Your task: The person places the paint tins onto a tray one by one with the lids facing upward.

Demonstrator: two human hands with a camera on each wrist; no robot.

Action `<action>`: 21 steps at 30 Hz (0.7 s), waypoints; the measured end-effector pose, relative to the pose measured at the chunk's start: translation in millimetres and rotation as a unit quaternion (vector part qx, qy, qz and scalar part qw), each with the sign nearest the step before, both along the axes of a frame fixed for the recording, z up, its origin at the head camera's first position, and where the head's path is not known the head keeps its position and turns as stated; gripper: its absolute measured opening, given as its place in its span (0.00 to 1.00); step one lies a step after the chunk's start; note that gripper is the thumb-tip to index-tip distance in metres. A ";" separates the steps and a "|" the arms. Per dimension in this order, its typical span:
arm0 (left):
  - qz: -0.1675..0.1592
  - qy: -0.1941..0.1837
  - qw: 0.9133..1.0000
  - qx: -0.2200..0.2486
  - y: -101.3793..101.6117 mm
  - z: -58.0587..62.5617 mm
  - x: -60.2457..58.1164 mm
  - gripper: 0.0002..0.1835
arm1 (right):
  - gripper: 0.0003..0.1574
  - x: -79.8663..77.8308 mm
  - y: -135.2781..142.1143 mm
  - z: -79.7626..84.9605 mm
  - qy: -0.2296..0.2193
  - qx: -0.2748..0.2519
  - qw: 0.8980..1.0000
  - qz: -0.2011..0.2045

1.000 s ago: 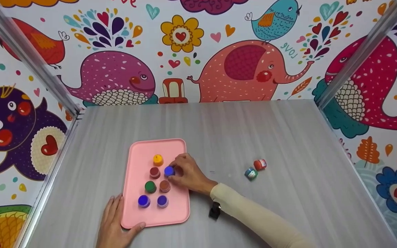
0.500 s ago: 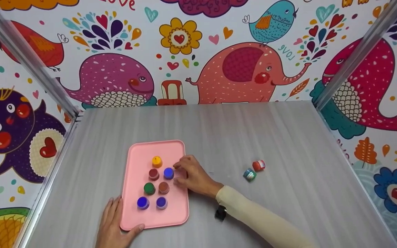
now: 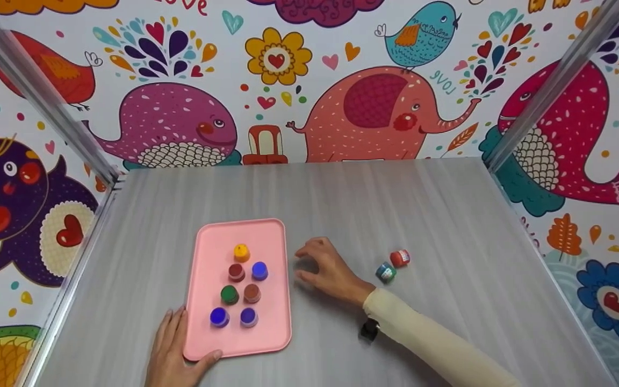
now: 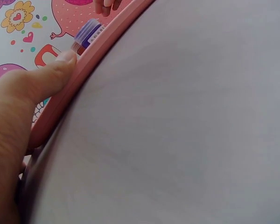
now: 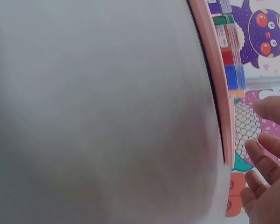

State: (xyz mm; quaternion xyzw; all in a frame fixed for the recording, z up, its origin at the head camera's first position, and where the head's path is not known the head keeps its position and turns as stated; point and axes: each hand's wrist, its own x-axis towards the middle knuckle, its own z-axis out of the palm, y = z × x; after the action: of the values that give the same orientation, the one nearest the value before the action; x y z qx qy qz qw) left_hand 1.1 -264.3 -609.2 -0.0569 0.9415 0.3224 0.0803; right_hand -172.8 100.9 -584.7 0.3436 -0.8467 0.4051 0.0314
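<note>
A pink tray (image 3: 266,236) lies on the table with several small paint pots standing on it. They include a yellow pot (image 3: 242,252), a dark red pot (image 3: 236,272), a blue pot (image 3: 259,271), a green pot (image 3: 229,294) and a brown pot (image 3: 252,293). Nearest me stand a deep blue pot (image 3: 219,317) and a purple pot (image 3: 249,317). My left hand (image 3: 172,349) rests at the tray's near left corner, fingers along its side, thumb (image 4: 56,74) on the rim. Just right of the tray, my right hand (image 3: 333,271) hovers with loosely bent fingers, holding nothing.
Right of my right hand, a teal-green pot (image 3: 386,272) and a red pot (image 3: 400,258) lie on the grey table (image 3: 342,199). Printed walls with metal corner posts (image 3: 551,86) enclose the back and sides.
My right hand has let go of the blue pot, leaving it standing on the tray, and moved right, off the tray. My left hand has stayed at the corner.
</note>
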 end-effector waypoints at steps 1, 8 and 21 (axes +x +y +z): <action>-0.001 0.000 1.000 -0.001 0.1 -0.1 -0.1 0.76 | 0.22 -0.1 4.2 0.8 -0.002 0.001 1.000 -0.003; 0.000 0.016 1.000 0.001 -1.2 -0.3 0.0 0.75 | 0.22 -0.6 31.3 6.3 -0.023 0.012 0.999 -0.019; -0.006 0.051 0.999 -0.003 0.9 -5.2 0.1 0.73 | 0.20 3.0 94.8 9.2 0.001 0.033 0.998 -0.049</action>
State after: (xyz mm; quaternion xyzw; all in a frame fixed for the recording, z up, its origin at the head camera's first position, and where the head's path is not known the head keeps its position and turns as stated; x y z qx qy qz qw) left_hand 1.3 -263.4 -614.4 -0.0353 0.9458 0.3212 0.0338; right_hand -169.8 195.7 -575.6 0.3028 -0.8753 0.3747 0.0410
